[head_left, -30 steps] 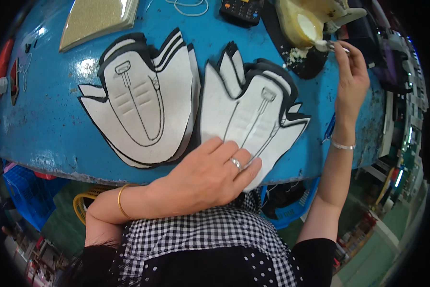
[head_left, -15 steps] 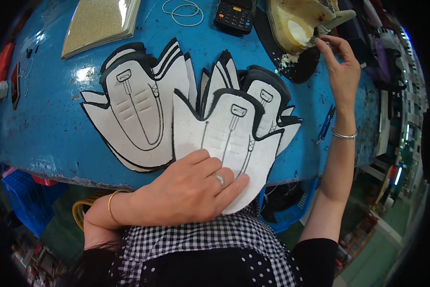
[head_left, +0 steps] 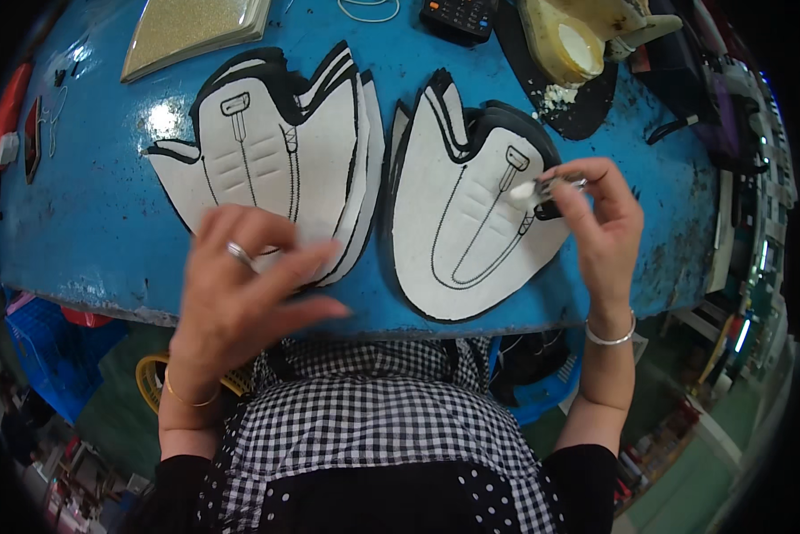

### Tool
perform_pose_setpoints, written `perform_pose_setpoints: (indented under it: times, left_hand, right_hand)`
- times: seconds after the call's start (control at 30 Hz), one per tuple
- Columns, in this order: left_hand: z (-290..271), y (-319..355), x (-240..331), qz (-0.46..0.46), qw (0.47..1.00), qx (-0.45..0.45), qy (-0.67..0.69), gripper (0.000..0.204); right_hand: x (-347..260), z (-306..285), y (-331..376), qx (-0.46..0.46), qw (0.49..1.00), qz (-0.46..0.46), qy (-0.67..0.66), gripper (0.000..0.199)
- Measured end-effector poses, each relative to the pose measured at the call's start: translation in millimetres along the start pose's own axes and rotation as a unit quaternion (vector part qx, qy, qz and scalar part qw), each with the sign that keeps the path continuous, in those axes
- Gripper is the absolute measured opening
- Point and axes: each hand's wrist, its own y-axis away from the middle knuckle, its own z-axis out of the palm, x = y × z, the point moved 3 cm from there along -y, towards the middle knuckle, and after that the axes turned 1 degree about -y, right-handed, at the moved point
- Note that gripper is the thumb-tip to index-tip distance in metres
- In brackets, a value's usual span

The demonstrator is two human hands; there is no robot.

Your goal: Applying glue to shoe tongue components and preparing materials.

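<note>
While the right hand (head_left: 596, 214) pinches a small glue brush (head_left: 532, 188), its tip should stroke evenly along the white shoe upper (head_left: 458, 222) just beyond the fingertips, left hand (head_left: 240, 294) loose, holding nothing.

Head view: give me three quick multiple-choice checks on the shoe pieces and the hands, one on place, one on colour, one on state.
1. Where is the brush tip?
A. On the right shoe piece
B. In the glue pot
C. On the left stack

2. What colour is the table top?
A. Green
B. Blue
C. Red

3. How is the left hand?
A. Gripping a brush
B. Holding the calculator
C. Open, fingers spread, holding nothing

Answers: 1 A, the white tip that the right hand pinches touches the right piece near its tab. 2 B, bare blue shows all around the pieces. 3 C, its fingers are spread above the table edge, nothing between them.
</note>
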Motion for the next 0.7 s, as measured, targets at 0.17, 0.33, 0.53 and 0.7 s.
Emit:
perform_pose_setpoints:
  times: [0.17,0.33,0.53,0.7]
  left_hand:
    - [49.5,-14.6,44.6,0.092,0.986,-0.015,0.136,0.043]
    - [69.8,-17.5,52.2,0.141,0.986,-0.024,0.085,0.041]
    - [64.7,-24.8,56.2,0.148,0.985,-0.033,0.086,0.032]
    - [69.4,-31.6,60.4,0.144,0.987,-0.006,0.066,0.029]
  right_hand:
    - [-3.0,24.7,14.1,-0.021,0.998,-0.031,0.059,0.014]
    - [-2.1,22.0,1.1,0.061,0.964,-0.131,0.221,0.019]
    - [-12.6,23.6,12.0,0.052,0.916,-0.28,0.283,0.024]
    - [-18.9,24.2,30.7,-0.053,0.94,-0.249,0.228,0.025]
